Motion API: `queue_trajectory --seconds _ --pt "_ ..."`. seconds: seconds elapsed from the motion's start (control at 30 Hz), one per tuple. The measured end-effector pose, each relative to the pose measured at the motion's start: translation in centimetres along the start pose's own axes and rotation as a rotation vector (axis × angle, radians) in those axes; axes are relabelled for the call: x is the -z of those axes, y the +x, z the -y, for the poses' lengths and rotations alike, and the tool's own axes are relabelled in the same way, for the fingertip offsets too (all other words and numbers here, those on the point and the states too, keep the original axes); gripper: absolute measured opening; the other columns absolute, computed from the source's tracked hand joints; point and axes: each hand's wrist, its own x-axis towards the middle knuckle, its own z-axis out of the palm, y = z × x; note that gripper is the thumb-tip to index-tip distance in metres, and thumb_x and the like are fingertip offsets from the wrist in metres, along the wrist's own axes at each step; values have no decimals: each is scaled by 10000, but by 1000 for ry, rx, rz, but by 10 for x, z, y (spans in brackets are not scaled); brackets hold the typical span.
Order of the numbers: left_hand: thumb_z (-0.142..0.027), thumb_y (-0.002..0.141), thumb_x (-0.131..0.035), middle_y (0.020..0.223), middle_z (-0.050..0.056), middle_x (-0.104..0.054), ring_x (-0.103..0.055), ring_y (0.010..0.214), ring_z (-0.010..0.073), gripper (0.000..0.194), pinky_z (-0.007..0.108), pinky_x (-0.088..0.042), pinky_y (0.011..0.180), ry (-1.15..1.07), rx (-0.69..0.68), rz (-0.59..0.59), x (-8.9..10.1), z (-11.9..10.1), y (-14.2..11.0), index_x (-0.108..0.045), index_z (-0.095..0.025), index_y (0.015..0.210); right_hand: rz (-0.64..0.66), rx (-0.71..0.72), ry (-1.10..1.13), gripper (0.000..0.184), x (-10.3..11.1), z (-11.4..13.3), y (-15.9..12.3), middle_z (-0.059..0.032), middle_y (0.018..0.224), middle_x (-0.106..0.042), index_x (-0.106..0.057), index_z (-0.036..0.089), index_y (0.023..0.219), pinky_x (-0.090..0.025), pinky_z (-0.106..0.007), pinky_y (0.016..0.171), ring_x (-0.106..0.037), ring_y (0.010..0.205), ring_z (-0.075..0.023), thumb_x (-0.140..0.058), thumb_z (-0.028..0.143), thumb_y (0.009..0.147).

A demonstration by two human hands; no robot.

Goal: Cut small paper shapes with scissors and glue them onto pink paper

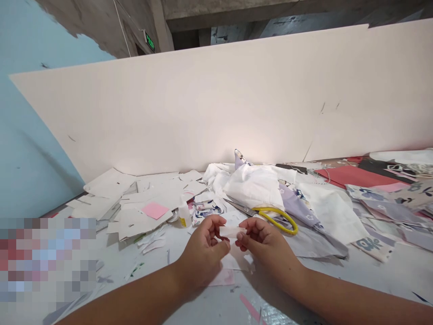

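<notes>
A small pale strip [232, 232], folded cloth or paper, is stretched level between my two hands above the table. Its left end is pinched by my left hand [204, 248], fingers curled and thumb forward. At the other end, my right hand [265, 241] grips it between thumb and fingertips. Below them lie a white piece [233, 262] and a pale pink piece [221, 277], partly hidden by my left hand. Scissors with yellow handles [292, 225] rest just beyond my right hand. Behind my left hand stands a small white bottle [183, 212] with a yellow label.
White cards [145, 225] are heaped at the left, a pink card [154, 210] on top. Crumpled white cloth [257, 185] and lilac printed cloth [296, 203] lie behind the scissors. Red sheets [361, 178] and patterned pieces fill the right. A pale board [216, 108] closes off the back.
</notes>
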Motion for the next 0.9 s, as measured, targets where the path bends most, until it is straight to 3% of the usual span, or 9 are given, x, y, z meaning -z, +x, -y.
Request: queue_trajectory --seconds 0.1,0.33,0.9 --pt "-186 670 -631 861 4 -555 -518 751 120 375 238 -407 665 84 -17 51 0 2 -2 -457 -214 1000 -10 31 -109 149 -2 2 -2 34 605 -533 -538 188 766 -365 -264 540 -478 566 -129 -611 309 719" --pt "-342 721 -623 701 -23 -537 -508 668 120 291 234 -394 615 98 -119 -58 1 13 5 -488 -205 939 -23 90 -176 202 -4 2 -4 22 622 -521 -546 192 727 -362 -266 539 -471 587 -142 -617 380 716" --pt "-348 682 -663 594 -13 -573 -542 600 111 222 213 -399 534 -56 18 -56 1 3 6 -555 -165 747 -24 28 -7 223 -2 6 -2 24 574 -556 -529 186 664 -385 -271 580 -514 583 -141 -658 366 694"
